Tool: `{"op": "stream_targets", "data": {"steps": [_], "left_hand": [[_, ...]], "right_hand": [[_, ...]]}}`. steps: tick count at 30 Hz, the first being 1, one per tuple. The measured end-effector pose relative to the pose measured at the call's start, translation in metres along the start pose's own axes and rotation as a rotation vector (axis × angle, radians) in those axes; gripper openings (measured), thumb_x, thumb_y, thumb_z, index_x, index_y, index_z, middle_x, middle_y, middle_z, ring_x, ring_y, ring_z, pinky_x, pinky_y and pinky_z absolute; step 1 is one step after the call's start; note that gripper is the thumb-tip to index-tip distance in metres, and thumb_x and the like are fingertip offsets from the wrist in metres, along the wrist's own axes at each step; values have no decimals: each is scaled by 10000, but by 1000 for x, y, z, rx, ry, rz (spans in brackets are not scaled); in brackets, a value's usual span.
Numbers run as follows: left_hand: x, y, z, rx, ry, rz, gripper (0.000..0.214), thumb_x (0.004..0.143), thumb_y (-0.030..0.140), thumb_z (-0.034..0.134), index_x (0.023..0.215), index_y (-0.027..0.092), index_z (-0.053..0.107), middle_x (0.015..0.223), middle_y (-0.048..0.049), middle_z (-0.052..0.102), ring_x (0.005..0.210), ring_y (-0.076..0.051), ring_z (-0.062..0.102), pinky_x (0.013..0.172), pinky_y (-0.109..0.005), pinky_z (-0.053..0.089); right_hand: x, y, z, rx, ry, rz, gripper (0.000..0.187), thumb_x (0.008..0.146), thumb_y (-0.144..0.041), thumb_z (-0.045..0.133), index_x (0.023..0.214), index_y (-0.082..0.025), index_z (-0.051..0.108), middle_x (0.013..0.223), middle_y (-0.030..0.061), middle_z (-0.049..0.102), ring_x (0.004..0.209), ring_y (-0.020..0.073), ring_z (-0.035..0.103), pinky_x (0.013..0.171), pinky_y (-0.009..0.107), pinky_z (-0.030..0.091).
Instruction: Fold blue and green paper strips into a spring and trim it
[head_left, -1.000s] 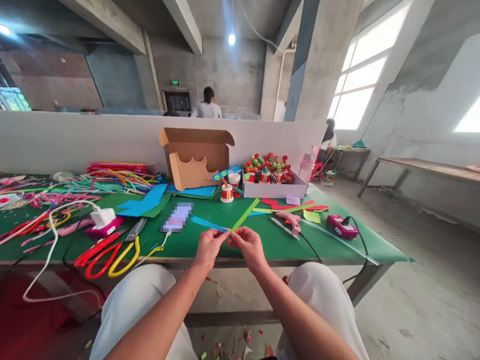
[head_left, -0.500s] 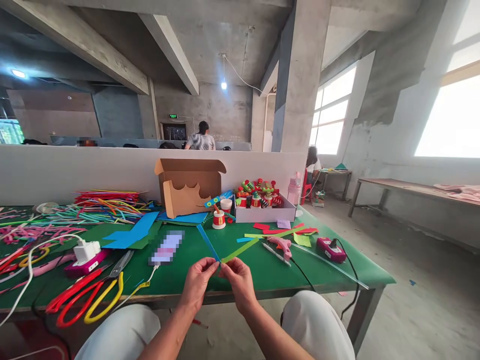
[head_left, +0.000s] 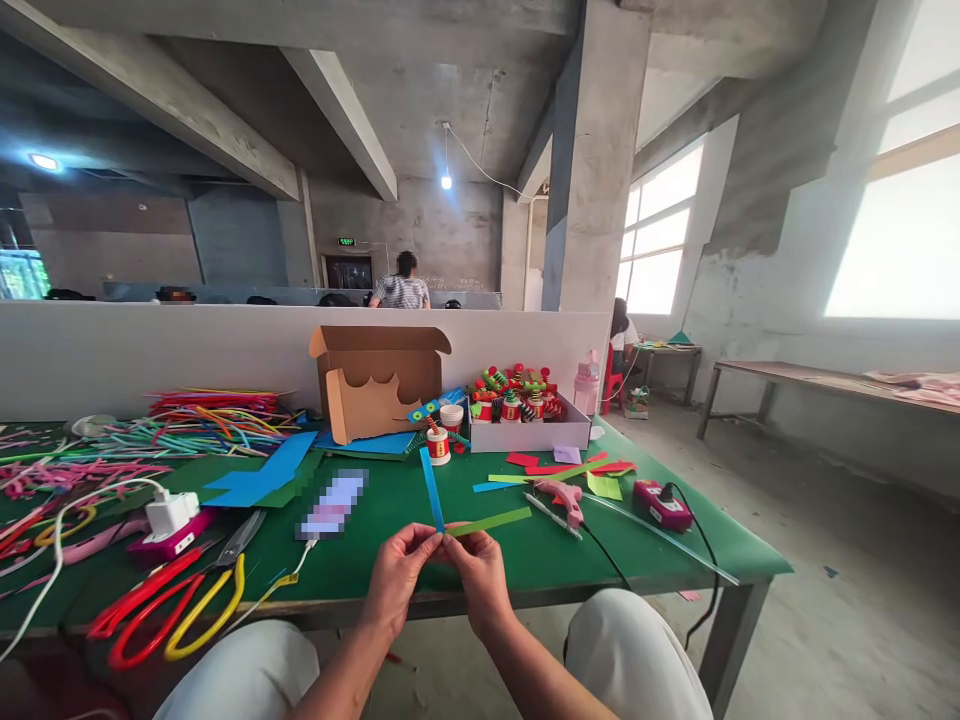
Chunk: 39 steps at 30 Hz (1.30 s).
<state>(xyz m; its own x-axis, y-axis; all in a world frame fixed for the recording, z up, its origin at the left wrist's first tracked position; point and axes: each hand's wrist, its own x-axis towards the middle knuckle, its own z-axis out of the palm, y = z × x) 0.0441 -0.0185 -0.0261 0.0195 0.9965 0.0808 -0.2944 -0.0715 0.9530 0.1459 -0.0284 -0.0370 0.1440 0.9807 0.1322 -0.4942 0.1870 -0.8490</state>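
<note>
blue strip (head_left: 432,490), green strip (head_left: 495,520), near ends partly hidden by fingers (head_left: 424,549)

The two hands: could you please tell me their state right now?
Left hand: closed, pinching the blue strip.
Right hand: closed, pinching the green strip.

On the green table (head_left: 397,490) lie scissors (head_left: 238,540), a pink glue gun (head_left: 566,498) and a white box (head_left: 525,436).

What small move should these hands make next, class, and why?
Probably fold the blue strip across the green strip: the left hand and right hand pinch them where their ends meet, and both far ends stick out free.
</note>
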Motion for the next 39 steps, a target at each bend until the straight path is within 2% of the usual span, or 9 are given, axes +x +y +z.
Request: {"op": "stream_targets", "data": {"steps": [7,14,21,24,29,33,39], "left_hand": [[4,-4,-6,57,0,4,395,463,496,829,590,161,666,571,-22,644,566,-155,568,592,-269,460],[1,-6,-2,-22,-15,0,387,496,478,834,655,157,688,640,-33,676,631,-162,596,660,-280,480],[4,-10,-4,-45,11,-27,405,462,487,841,603,148,669,586,-24,659,570,-144,577,617,-264,476],[6,-12,-5,-33,28,-8,405,475,494,832,616,152,668,593,-25,663,565,-153,589,610,-277,484],[5,-14,-4,-62,-8,-28,416,490,488,833,704,160,693,624,-26,683,604,-170,624,665,-298,507],[5,-14,-4,-63,-11,-24,393,489,478,833,670,162,685,605,-22,674,593,-167,619,650,-293,503],[7,-17,-3,-17,5,13,376,503,466,823,663,157,683,620,-24,675,590,-154,597,627,-277,474]], "right_hand": [[1,5,-2,2,-12,58,347,491,-438,845,699,-196,707,540,-5,658,526,183,627,614,332,542],[0,9,-2,-20,17,-10,347,545,-479,816,688,-192,681,596,15,690,583,217,664,613,347,547],[-3,11,-2,-19,22,31,353,551,-474,817,721,-201,672,592,8,677,593,215,666,625,357,563],[-2,14,-2,-26,50,4,367,536,-469,827,735,-209,661,627,12,688,610,221,675,619,357,565],[-1,15,-2,-46,63,-25,346,558,-471,811,721,-203,666,647,21,700,616,223,679,620,356,564],[-1,14,-2,-48,46,-2,349,568,-468,804,752,-196,686,610,17,690,592,224,671,616,365,560],[0,11,-3,-98,84,-52,224,610,-387,773,627,-196,659,585,0,668,583,178,637,633,313,537]]}}
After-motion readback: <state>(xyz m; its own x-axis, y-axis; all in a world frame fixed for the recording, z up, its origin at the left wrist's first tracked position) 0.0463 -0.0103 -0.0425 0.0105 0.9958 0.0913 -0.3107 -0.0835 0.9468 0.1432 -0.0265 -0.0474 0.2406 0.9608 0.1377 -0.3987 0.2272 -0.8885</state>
